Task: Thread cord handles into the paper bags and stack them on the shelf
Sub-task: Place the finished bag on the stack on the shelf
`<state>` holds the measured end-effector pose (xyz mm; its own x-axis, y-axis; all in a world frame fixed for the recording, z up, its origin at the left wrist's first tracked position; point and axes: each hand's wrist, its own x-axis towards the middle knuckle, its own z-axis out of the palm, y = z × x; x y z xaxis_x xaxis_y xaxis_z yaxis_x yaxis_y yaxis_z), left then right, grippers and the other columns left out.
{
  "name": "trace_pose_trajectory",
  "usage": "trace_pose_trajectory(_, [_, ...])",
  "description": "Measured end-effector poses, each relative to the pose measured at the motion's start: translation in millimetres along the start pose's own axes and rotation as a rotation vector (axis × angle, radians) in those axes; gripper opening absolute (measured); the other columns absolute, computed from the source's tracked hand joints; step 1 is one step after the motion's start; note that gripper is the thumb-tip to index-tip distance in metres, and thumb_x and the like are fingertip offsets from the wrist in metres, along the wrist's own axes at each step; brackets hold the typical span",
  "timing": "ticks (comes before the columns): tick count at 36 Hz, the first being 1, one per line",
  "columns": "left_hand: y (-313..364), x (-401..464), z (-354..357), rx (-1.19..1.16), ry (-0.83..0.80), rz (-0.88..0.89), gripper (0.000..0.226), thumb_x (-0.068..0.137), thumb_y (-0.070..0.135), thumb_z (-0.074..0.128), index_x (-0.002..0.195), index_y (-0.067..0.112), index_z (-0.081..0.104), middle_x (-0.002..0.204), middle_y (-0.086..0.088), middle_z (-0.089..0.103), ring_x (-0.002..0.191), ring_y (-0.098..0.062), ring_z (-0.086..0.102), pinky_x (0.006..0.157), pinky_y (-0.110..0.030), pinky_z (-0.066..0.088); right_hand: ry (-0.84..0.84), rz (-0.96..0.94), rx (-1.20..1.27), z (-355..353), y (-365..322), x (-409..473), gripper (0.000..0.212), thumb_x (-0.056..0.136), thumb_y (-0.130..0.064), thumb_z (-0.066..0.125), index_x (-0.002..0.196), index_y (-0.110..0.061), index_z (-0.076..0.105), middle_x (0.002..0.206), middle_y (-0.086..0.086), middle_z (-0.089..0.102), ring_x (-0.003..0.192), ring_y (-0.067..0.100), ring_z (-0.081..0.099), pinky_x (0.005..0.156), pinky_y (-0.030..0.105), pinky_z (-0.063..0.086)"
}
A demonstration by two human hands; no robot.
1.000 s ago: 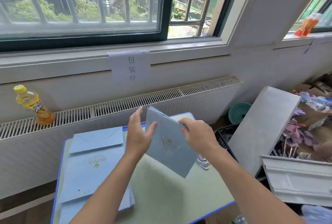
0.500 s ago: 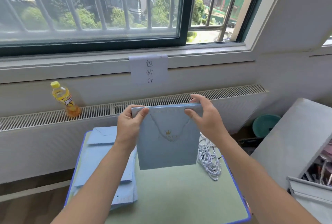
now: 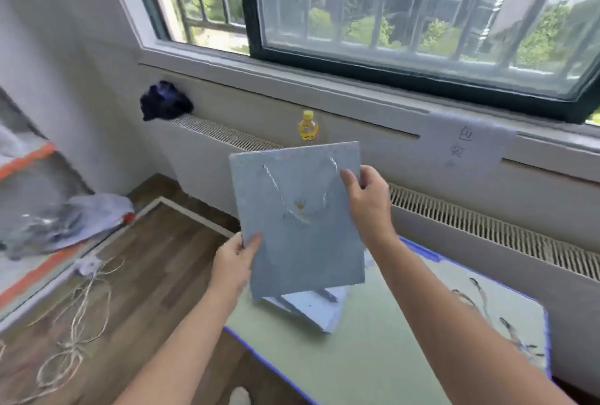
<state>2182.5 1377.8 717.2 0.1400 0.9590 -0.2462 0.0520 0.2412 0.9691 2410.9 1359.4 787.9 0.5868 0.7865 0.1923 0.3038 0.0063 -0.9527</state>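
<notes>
You held the flat pale-blue paper bag (image 3: 300, 219), its white cord handle (image 3: 300, 191) already threaded, upright above the green table's (image 3: 357, 359) far-left corner, left hand (image 3: 234, 263) pinching its lower-left edge, right hand (image 3: 368, 201) its upper-right, with shelving apparently left.

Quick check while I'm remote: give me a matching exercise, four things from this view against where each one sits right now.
Things:
1. paper bag
2. yellow bottle
3. loose twine
4. dark blue cloth

Places:
A. on the wooden floor
B. left end of the radiator top
C. held up in both hands
D. on the radiator top, behind the bag

Pairs: 1-C, 2-D, 3-A, 4-B
</notes>
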Motion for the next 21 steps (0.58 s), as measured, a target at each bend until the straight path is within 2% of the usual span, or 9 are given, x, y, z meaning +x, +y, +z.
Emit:
trace_pose_trajectory(2, [-5,4,-26,-0.038,0.126,0.016,0.009,0.095,0.024,0.063,0.093,0.017,0.069,0.089,0.001,0.075,0.080,-0.022,0.069,0.075,-0.036,0.055,-0.078,-0.015,0.002,38,-8,2,0.024,0.097,-0.024,0.058,0.075,-0.015,0.051,0.067,-0.008,0.047,0.057,0.004,0.038,0.053,0.017,0.032])
trace_pose_trajectory(4, [-5,9,-53,-0.046,0.267,0.065,0.012,0.097,0.017,0.058,0.089,0.014,0.065,0.080,0.004,0.072,0.074,-0.018,0.063,0.070,-0.032,0.048,-0.180,-0.024,-0.005,76,-12,3,0.021,0.098,-0.024,0.056,0.086,-0.007,0.054,0.071,-0.004,0.048,0.060,0.006,0.040,0.053,0.015,0.034])
trace_pose_trajectory(7, [-4,24,-101,-0.027,0.427,0.114,0.013,0.098,0.016,0.057,0.085,0.012,0.061,0.082,-0.006,0.061,0.076,-0.017,0.051,0.069,-0.034,0.039,-0.347,-0.050,-0.077,137,-13,-1,0.021,0.099,-0.025,0.053,0.095,-0.005,0.052,0.076,0.000,0.049,0.064,0.010,0.042,0.054,0.014,0.034])
trace_pose_trajectory(9, [0,39,-138,-0.049,0.527,0.121,0.016,0.095,0.018,0.059,0.082,0.009,0.058,0.080,-0.008,0.056,0.076,-0.016,0.047,0.068,-0.034,0.037,-0.460,-0.067,-0.140,180,-15,-6,0.015,0.100,-0.025,0.051,0.093,-0.012,0.052,0.074,-0.004,0.050,0.063,0.004,0.044,0.054,0.010,0.035])
trace_pose_trajectory(11, [6,54,-176,-0.067,0.635,0.118,0.030,0.090,0.027,0.061,0.080,0.000,0.053,0.073,-0.007,0.052,0.070,-0.016,0.044,0.063,-0.033,0.035,-0.539,-0.068,-0.166,223,-17,-12,0.016,0.101,-0.026,0.051,0.086,-0.020,0.049,0.071,-0.008,0.047,0.060,0.000,0.044,0.053,0.010,0.036])
trace_pose_trajectory(14, [21,75,-232,-0.050,0.724,0.138,0.033,0.095,0.020,0.058,0.072,-0.001,0.045,0.062,-0.004,0.040,0.062,-0.017,0.035,0.055,-0.033,0.025,-0.625,-0.058,-0.181,292,-29,-17,0.019,0.102,-0.031,0.048,0.088,-0.017,0.049,0.074,-0.007,0.050,0.065,0.003,0.046,0.054,0.015,0.035])
trace_pose_trajectory(18, [40,104,-310,-0.047,0.786,0.182,0.026,0.078,0.035,0.059,0.069,0.016,0.045,0.062,0.000,0.049,0.060,-0.020,0.043,0.062,-0.035,0.035,-0.657,-0.066,-0.178,382,-58,-14,0.025,0.102,-0.034,0.047,0.099,-0.009,0.051,0.086,-0.002,0.058,0.077,0.012,0.051,0.062,0.023,0.037])
trace_pose_trajectory(20, [45,121,-347,-0.090,0.780,0.193,0.012,0.079,0.026,0.064,0.083,0.022,0.054,0.080,0.000,0.066,0.073,-0.022,0.060,0.073,-0.038,0.046,-0.652,-0.084,-0.160,425,-75,-11,0.024,0.102,-0.032,0.047,0.095,-0.008,0.050,0.082,-0.003,0.056,0.077,0.013,0.052,0.062,0.025,0.037])
trace_pose_trajectory(21, [49,129,-363,-0.112,0.786,0.214,0.018,0.083,0.013,0.066,0.093,0.024,0.056,0.089,0.002,0.069,0.082,-0.020,0.065,0.078,-0.038,0.049,-0.650,-0.090,-0.151,446,-84,-10,0.023,0.102,-0.031,0.047,0.094,-0.009,0.049,0.081,-0.004,0.056,0.076,0.013,0.052,0.061,0.025,0.037])
